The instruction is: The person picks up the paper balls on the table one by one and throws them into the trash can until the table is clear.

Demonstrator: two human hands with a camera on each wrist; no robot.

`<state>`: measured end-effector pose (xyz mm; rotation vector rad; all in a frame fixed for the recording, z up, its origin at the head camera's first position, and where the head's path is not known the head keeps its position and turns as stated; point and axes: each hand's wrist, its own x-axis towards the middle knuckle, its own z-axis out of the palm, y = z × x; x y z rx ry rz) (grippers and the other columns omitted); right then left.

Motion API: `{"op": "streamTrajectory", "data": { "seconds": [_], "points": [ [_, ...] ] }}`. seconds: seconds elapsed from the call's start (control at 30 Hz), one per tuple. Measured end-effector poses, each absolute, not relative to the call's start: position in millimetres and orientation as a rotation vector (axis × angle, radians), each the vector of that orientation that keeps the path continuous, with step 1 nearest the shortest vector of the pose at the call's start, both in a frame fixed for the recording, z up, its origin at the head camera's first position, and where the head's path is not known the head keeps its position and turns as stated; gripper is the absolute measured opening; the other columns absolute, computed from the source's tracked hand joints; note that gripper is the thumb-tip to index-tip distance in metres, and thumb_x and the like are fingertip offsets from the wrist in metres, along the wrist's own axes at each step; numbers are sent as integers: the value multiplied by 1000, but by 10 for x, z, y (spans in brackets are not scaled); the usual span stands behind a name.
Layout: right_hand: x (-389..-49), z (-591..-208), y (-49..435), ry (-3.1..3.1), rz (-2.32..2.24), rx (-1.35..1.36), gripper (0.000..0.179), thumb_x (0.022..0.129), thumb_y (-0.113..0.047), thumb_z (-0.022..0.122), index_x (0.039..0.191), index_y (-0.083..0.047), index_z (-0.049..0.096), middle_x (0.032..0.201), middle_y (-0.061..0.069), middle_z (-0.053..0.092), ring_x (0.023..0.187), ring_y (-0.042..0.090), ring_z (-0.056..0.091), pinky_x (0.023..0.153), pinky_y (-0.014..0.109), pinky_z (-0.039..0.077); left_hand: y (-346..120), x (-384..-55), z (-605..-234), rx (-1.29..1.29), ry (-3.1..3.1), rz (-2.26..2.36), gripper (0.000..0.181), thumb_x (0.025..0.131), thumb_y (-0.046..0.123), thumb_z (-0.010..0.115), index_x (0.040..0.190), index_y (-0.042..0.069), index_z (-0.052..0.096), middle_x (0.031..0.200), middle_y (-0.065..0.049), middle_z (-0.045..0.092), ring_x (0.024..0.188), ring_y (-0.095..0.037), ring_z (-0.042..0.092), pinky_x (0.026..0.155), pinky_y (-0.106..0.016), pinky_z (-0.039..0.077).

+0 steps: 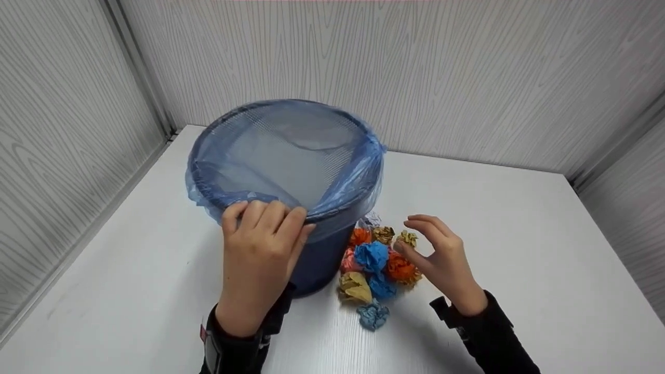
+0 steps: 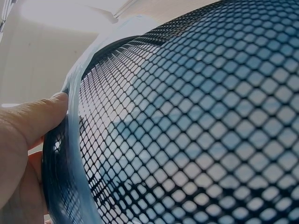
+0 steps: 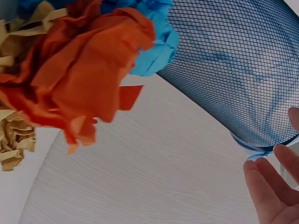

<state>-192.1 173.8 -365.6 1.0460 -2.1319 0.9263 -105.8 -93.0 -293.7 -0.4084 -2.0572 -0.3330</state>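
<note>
A dark mesh wastebasket (image 1: 319, 259), lined with a translucent blue plastic bag (image 1: 358, 195), stands left of centre in the head view. At its near rim my left hand (image 1: 260, 259) grips the edge, fingers over the top and thumb (image 2: 39, 116) on the outside in the left wrist view. To the wastebasket's right lies a heap of crumpled paper balls, among them an orange one (image 1: 401, 266), a bright blue one (image 1: 372, 256) and a tan one (image 1: 355, 288). My right hand (image 1: 449, 259) hovers at the heap's right side, its fingers parted from the thumb and holding nothing.
Everything stands on a white tabletop (image 1: 499, 223). Pale wood-grain panels enclose it at the back (image 1: 415, 78), left (image 1: 57, 130) and right. A grey-blue paper ball (image 1: 373, 315) lies at the heap's near end.
</note>
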Motion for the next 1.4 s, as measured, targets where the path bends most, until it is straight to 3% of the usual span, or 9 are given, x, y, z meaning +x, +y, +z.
{"op": "streamTrajectory", "data": {
  "seconds": [0.17, 0.5, 0.7, 0.93, 1.07, 1.3, 1.4],
  "points": [
    [-2036, -3900, 1885, -2256, 883, 1030, 41, 71, -11, 72, 109, -5, 57, 112, 7, 53, 102, 18, 52, 86, 28, 39, -927, -1050, -2921, -403, -2066, -333, 17, 84, 22, 59, 88, 6, 62, 75, -7, 52, 73, -27, 45, 80, -46, 28],
    [-1980, -3933, 1934, -2785, 717, 896, 52, 71, -26, 73, 116, -6, 54, 117, 8, 50, 99, 21, 52, 79, 35, 44, -921, -1055, -2920, -404, -2066, -335, 17, 84, 22, 58, 87, 6, 62, 75, -6, 52, 73, -26, 45, 80, -46, 28],
    [-2017, -3994, 1963, -2883, 687, 941, 52, 72, -30, 71, 116, -9, 54, 106, 7, 53, 73, 14, 50, 64, 31, 42, -915, -1060, -2927, -404, -2067, -331, 16, 85, 22, 58, 87, 6, 61, 75, -7, 51, 73, -26, 45, 80, -46, 28],
    [-2042, -4031, 1962, -2918, 654, 1003, 49, 74, -20, 71, 118, -5, 54, 101, 7, 58, 83, 18, 55, 71, 35, 43, -919, -1059, -2925, -400, -2069, -329, 16, 84, 21, 59, 88, 6, 61, 76, -7, 51, 74, -26, 45, 81, -46, 28],
    [-2039, -4042, 1959, -2918, 690, 1034, 45, 74, -11, 69, 116, -3, 56, 94, 4, 58, 76, 14, 53, 67, 31, 43, -919, -1065, -2927, -403, -2069, -324, 15, 83, 20, 60, 88, 6, 61, 75, -7, 51, 74, -26, 45, 81, -46, 28],
    [-2034, -4004, 1983, -2843, 730, 1131, 20, 74, -1, 67, 92, -10, 66, 89, 1, 59, 76, 11, 53, 65, 27, 44, -927, -1067, -2947, -408, -2071, -343, 15, 83, 20, 60, 88, 6, 61, 75, -7, 51, 73, -26, 45, 80, -47, 28],
    [-2027, -3975, 2000, -2809, 713, 1140, 19, 73, -1, 68, 89, -10, 66, 83, -1, 58, 74, 11, 53, 65, 28, 44, -927, -1065, -2952, -406, -2067, -347, 16, 83, 21, 59, 88, 6, 61, 75, -7, 51, 73, -27, 44, 80, -47, 28]
  ]
}}
